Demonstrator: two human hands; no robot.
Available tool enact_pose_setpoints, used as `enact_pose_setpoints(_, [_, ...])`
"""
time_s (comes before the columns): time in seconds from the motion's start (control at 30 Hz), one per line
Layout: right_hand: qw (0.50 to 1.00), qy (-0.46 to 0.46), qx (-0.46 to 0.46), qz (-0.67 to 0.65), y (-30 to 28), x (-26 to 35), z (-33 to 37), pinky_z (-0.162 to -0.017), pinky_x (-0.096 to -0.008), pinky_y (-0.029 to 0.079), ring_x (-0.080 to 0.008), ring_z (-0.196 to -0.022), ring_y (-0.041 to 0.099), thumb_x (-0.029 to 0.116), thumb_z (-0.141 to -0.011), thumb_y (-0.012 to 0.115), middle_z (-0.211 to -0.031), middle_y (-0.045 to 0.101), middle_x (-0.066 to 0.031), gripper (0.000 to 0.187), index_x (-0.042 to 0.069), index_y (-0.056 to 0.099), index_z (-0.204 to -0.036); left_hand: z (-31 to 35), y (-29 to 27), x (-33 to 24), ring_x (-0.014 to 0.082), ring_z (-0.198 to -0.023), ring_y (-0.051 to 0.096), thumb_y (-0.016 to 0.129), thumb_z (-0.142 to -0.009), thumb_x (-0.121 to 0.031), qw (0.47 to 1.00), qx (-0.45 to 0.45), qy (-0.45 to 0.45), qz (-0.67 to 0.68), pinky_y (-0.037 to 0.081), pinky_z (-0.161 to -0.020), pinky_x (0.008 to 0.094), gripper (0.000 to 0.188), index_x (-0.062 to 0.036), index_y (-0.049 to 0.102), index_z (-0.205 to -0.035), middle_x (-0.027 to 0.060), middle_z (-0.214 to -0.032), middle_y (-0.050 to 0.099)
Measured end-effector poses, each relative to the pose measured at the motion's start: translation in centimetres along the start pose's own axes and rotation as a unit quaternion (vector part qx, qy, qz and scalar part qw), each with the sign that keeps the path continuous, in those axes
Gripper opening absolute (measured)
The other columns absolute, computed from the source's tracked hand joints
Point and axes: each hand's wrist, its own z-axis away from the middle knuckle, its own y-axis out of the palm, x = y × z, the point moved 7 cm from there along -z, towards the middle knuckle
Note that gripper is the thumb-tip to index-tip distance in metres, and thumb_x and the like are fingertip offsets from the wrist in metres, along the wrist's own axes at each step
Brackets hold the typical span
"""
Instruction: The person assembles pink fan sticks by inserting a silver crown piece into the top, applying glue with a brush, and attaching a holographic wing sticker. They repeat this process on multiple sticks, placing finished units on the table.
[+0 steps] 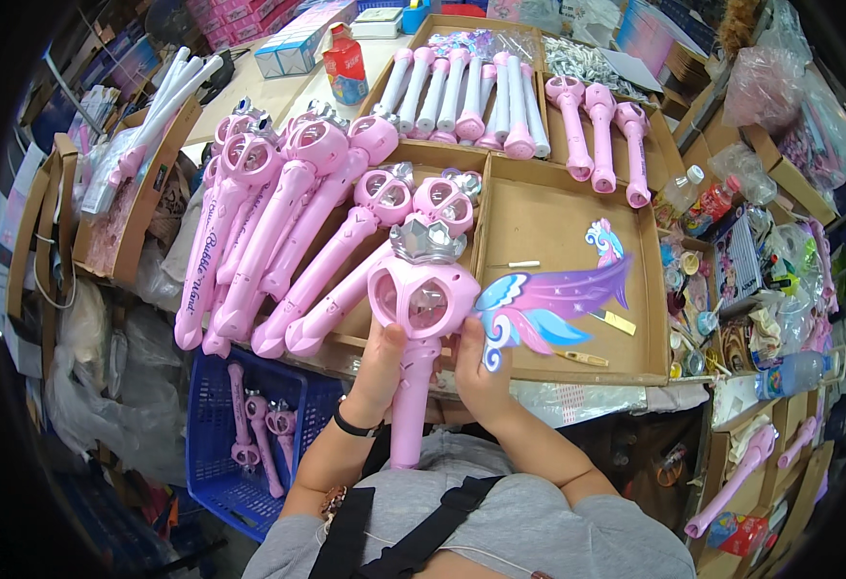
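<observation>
The person's grey shirt (500, 511) and black straps (442, 521) lie nearest, with a black wristband (354, 423) on the left wrist. Just beyond the torso, a pink wand (417, 376) stands between the two hands, its handle pointing down toward the shirt and its rounded, clear-windowed head up, topped by a silver crown (428, 243). The left hand (377, 372) is clamped on the wand, its thumb just under the head. The right hand (484, 372) grips the other side, thumb at the head's lower edge; most of its fingers are hidden, so one cannot tell whether they also pinch the purple-and-blue wing (558, 301), whose root sits right by that thumb.

Low on the left, a blue basket (213, 410) holds several pink wands. Low on the right, another pink wand lies in a carton, near a clear bottle (797, 377) on its side.

Ahead of the hands, a pile of crowned wands (271, 236) leans across the left cardboard tray. The right cardboard tray (539, 212) holds a small brush (582, 358), a yellow-and-dark piece (616, 321), a thin white stick (518, 264) and a smaller wing (604, 241).

Farther back lie a row of white-handled wands (457, 92), three pink wands to their right and a heap of silvery pieces (587, 63). A red container (345, 63) stands near a blue-and-white box (302, 43).
</observation>
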Motion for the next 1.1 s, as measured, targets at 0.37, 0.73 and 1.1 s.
enact_pose_setpoints(0.37, [0.942, 0.19, 0.276, 0.032, 0.2, 1.9, 0.2, -0.047, -0.026, 0.035, -0.0084, -0.054, 0.047, 0.028, -0.097, 0.042, -0.06, 0.048, 0.0009, 0.033, 0.003, 0.056, -0.079, -0.4, -2.8, -0.2, 0.0173, -0.095, 0.057, 0.073, -0.073, -0.04, 0.984, -0.037, 0.09, -0.146, 0.047, -0.082, 0.0303, 0.081, -0.0005, 0.033, -0.131, 0.0109, -0.112, 0.054])
enact_pose_setpoints(0.73, [0.995, 0.072, 0.075, 0.011, -0.9, -1.6, 0.4, -0.057, -0.025, 0.038, -0.0091, -0.065, 0.046, 0.024, -0.098, 0.039, -0.072, 0.05, -0.0007, 0.028, 0.003, 0.052, -0.084, -1.8, -0.8, 1.5, 0.018, -0.052, 0.058, 0.025, -0.067, -0.085, 0.998, 0.062, -0.011, 0.016, 0.048, -0.045, 0.0261, 0.099, -0.0001, 0.052, -0.109, 0.0104, -0.072, 0.061])
enact_pose_setpoints(1.1, [0.997, 0.0, 0.033, 0.066, -1.1, -0.3, 0.8, -0.051, -0.0278, 0.038, -0.0116, -0.059, 0.047, 0.012, -0.095, 0.045, -0.068, 0.05, -0.0025, 0.019, 0.002, 0.051, -0.08, -1.4, 1.2, 1.0, 0.0177, -0.049, 0.058, 0.033, -0.085, -0.065, 0.987, 0.044, -0.103, 0.112, 0.048, -0.041, 0.0278, 0.069, -0.0019, 0.053, -0.105, 0.0113, -0.073, 0.062])
